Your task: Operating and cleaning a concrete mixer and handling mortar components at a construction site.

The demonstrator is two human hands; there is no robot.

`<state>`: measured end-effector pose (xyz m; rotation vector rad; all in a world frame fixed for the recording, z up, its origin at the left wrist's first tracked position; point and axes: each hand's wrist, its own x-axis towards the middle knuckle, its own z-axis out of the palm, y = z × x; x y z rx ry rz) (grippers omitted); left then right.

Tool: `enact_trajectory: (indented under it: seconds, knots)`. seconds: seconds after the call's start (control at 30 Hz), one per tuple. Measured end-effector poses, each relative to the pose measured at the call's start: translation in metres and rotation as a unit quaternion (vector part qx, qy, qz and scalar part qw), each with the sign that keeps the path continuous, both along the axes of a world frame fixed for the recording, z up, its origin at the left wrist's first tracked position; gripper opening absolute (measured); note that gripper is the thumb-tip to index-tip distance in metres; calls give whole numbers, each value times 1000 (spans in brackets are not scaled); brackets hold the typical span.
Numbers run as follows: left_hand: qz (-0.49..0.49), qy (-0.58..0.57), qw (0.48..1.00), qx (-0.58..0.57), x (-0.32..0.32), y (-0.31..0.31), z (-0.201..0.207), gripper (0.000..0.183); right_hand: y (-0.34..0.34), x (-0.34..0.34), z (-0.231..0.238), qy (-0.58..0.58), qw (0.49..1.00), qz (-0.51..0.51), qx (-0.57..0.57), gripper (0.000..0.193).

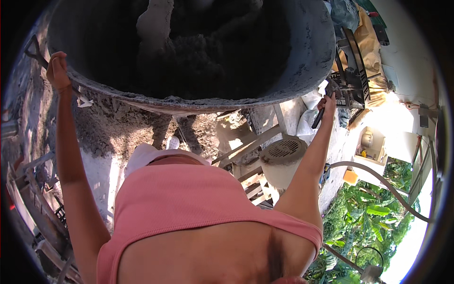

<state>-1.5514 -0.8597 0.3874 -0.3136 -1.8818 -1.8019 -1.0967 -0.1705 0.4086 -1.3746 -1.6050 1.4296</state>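
Observation:
A wide mixer drum point(198, 105) with a crusted rim fills the top of the view. Grey powdery material point(196, 54) lies in its dark inside, beside a pale, coated mixing blade point(155, 23). My left hand point(58, 72) is closed at the drum's left rim, around a dark shaft point(39, 56) with a loop-shaped end. Beyond the right side of the rim, my right hand point(327, 103) curls around a dark, narrow bar point(318, 118). The far ends of both held things are partly hidden.
A round motor housing with a vented cover point(283, 149) stands below the drum, near my right forearm. A grey hose point(378, 176) arcs along the right. Wooden boards point(250, 144) lie underneath. White sacks point(307, 124) and black racks point(352, 78) stand by my right hand.

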Motion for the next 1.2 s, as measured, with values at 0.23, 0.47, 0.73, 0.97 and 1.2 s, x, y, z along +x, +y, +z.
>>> enact_trajectory:
  seconds: [0.23, 0.47, 0.73, 0.97, 1.2]
  knots:
    - [8, -17, 1000, 2, 0, 1, 1, 28, 19, -1, 63, -182, 908, -47, 376, 56]
    - [2, -6, 1000, -14, -2, -12, -5, 27, 39, -97, 113, -444, 829, 85, 328, 52]
    - [25, -13, 999, -24, 10, -12, 6, 26, 40, -163, 97, -516, 779, 231, 272, 49]
    - [14, -22, 1000, -10, -1, -3, -5, 26, 89, -135, 83, -536, 778, 204, 255, 49]
    - [8, -36, 999, 13, 2, 9, 5, 25, 63, -106, 82, -512, 755, 127, 390, 52]
